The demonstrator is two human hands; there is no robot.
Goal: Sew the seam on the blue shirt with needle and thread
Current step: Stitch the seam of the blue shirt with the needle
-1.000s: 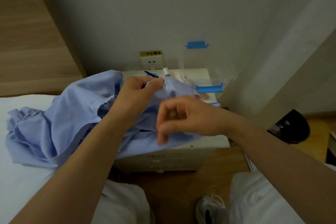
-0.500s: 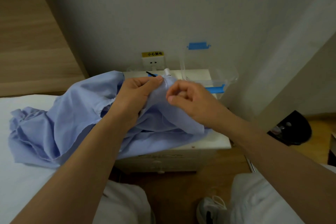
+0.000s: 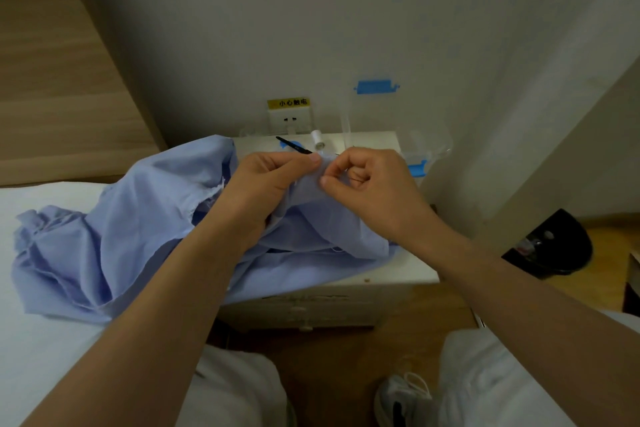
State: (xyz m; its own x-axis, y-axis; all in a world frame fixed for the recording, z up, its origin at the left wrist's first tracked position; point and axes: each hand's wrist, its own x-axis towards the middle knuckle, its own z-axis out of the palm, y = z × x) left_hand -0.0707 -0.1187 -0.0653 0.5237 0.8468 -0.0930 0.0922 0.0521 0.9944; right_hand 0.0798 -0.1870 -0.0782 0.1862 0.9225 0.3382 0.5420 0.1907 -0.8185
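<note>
The blue shirt (image 3: 114,239) lies crumpled across the white bed and the small white nightstand (image 3: 408,270). My left hand (image 3: 270,184) grips a raised fold of the shirt near its seam, thumb on top. My right hand (image 3: 367,180) is right beside it, fingers curled and pinching at the same fold; a dark thread runs across its fingers. The needle itself is too small to make out. A white thread spool (image 3: 317,139) stands on the nightstand behind my hands.
A black thin tool (image 3: 294,146) lies by the spool. A clear plastic box with blue clips (image 3: 420,159) sits at the nightstand's right back. A wall socket (image 3: 290,118) is behind. A black object (image 3: 550,246) rests on the floor at right. My knees and shoe are below.
My right hand has risen from in front of the shirt to the fold held by my left hand and now pinches at it. My left hand has stayed in place.
</note>
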